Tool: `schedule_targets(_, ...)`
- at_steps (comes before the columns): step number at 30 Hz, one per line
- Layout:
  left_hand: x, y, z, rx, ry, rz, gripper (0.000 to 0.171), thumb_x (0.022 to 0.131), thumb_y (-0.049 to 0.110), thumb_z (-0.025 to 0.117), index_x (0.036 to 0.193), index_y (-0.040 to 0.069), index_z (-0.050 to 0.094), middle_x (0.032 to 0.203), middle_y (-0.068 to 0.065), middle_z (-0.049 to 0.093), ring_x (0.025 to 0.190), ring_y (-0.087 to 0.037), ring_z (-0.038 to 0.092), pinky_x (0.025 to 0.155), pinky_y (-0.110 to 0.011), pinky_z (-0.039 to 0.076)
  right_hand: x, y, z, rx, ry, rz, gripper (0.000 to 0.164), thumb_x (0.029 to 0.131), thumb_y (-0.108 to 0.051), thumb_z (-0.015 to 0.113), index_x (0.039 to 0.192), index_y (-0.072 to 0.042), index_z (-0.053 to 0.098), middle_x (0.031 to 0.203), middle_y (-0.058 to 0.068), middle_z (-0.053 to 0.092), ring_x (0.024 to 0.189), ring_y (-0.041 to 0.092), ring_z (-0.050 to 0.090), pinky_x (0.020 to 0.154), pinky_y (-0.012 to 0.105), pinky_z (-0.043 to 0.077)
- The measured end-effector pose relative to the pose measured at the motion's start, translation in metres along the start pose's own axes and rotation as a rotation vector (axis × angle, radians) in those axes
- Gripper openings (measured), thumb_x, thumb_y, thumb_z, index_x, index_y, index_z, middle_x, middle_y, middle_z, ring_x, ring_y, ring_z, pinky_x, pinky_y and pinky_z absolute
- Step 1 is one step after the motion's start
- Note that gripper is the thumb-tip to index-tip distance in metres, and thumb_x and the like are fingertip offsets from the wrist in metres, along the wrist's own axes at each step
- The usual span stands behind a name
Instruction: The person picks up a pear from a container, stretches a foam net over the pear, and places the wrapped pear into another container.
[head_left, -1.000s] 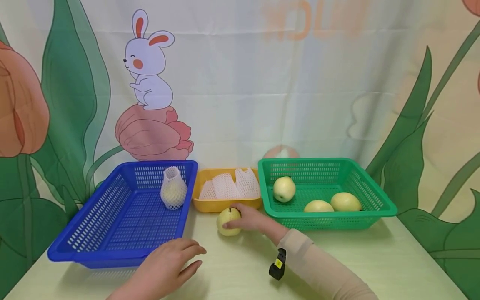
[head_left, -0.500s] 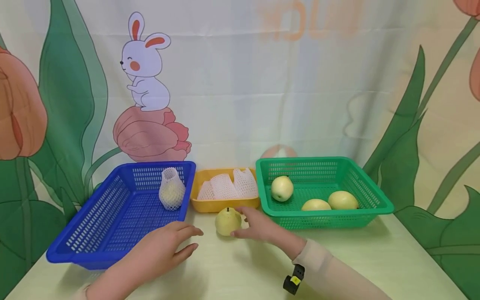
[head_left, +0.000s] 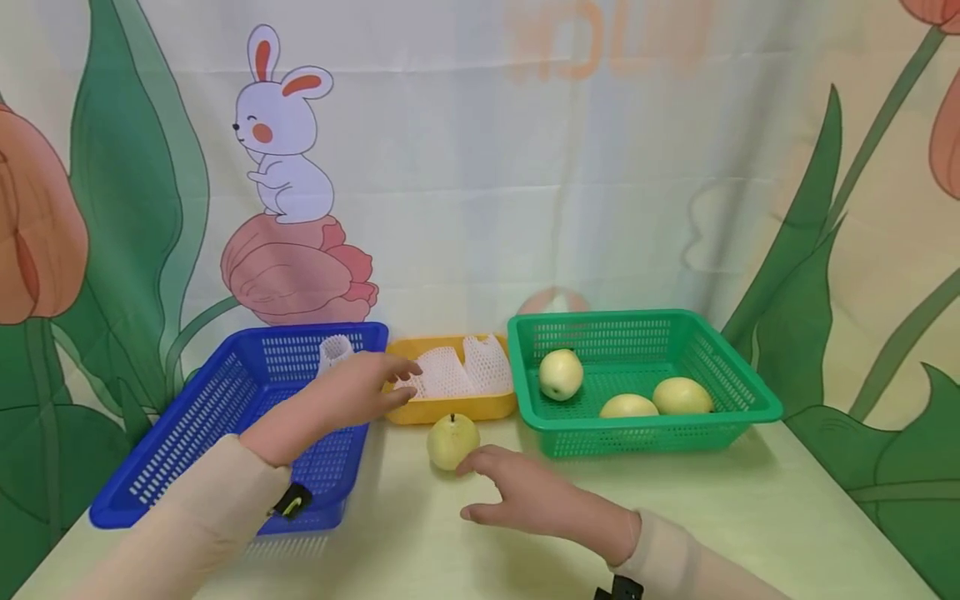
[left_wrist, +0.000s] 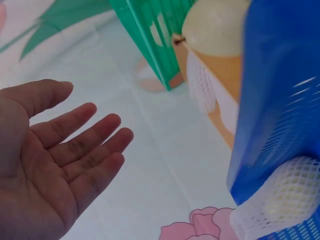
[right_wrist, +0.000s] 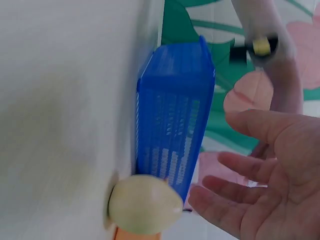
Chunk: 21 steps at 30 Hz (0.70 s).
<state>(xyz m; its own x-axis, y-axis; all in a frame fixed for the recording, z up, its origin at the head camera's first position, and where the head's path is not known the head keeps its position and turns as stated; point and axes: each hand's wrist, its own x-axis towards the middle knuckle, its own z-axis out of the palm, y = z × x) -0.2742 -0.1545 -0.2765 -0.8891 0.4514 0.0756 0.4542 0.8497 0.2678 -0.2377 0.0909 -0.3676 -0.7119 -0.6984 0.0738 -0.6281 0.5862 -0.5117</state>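
A yellow-green pear (head_left: pixel 453 442) stands upright on the table, stem up, in front of the small yellow basket (head_left: pixel 450 408). My right hand (head_left: pixel 525 493) is just right of the pear, fingers spread and holding nothing. Over the right rim of the blue basket (head_left: pixel 225 375), my left hand (head_left: pixel 366 385) reaches toward the yellow basket, where several white foam net sleeves (head_left: pixel 444 372) lie. The left wrist view shows that hand's fingers extended with nothing in them. In the blue basket sits a pear in a foam net (left_wrist: pixel 292 197), partly hidden by my left hand in the head view.
A green basket (head_left: pixel 652 442) on the right holds three bare pears (head_left: pixel 561 374). All three baskets stand along a printed cloth backdrop (head_left: pixel 435 167). The pale table (head_left: pixel 420 550) extends in front of them.
My right hand has let go of the pear and drawn back toward the front right. The left hand has risen and moved forward to the yellow basket. The pear stays on the table.
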Motion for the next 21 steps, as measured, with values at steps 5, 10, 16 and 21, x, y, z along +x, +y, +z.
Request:
schedule_targets(5, 0.040, -0.004, -0.003, -0.023, -0.044, -0.054, 0.038, 0.103, 0.021, 0.058, 0.135, 0.000, 0.063, 0.125, -0.021, 0.071, 0.110, -0.033, 0.069, 0.097, -0.044, 0.060, -0.008, -0.014, 0.004, -0.105, -0.096, -0.118, 0.032, 0.096, -0.025, 0.072, 0.124, -0.012, 0.067, 0.132, 0.002, 0.064, 0.124, 0.016, 0.061, 0.107, 0.025, 0.050)
schedule_targets(10, 0.074, -0.006, 0.005, -0.056, -0.071, -0.063, 0.040, 0.104, 0.019, 0.056, 0.137, -0.003, 0.060, 0.129, -0.025, 0.069, 0.118, -0.037, 0.067, 0.104, -0.047, 0.057, -0.015, -0.023, 0.006, -0.212, -0.164, -0.240, 0.030, 0.098, -0.027, 0.070, 0.125, -0.015, 0.067, 0.136, 0.000, 0.063, 0.128, 0.012, 0.059, 0.109, 0.022, 0.048)
schedule_targets(16, 0.103, -0.007, 0.020, -0.119, -0.072, -0.072, 0.041, 0.102, 0.017, 0.055, 0.136, -0.005, 0.061, 0.132, -0.025, 0.068, 0.123, -0.038, 0.065, 0.108, -0.047, 0.054, -0.017, -0.028, 0.007, -0.273, -0.175, -0.294, 0.029, 0.098, -0.027, 0.069, 0.125, -0.015, 0.067, 0.135, 0.000, 0.064, 0.127, 0.011, 0.059, 0.108, 0.019, 0.047)
schedule_targets(21, 0.122, -0.011, 0.033, -0.119, -0.112, -0.089, 0.043, 0.102, 0.020, 0.055, 0.137, -0.004, 0.061, 0.137, -0.023, 0.065, 0.128, -0.038, 0.063, 0.111, -0.047, 0.051, -0.019, -0.027, 0.010, -0.288, -0.174, -0.320, 0.029, 0.099, -0.028, 0.068, 0.125, -0.015, 0.067, 0.135, 0.000, 0.064, 0.126, 0.011, 0.059, 0.108, 0.017, 0.047)
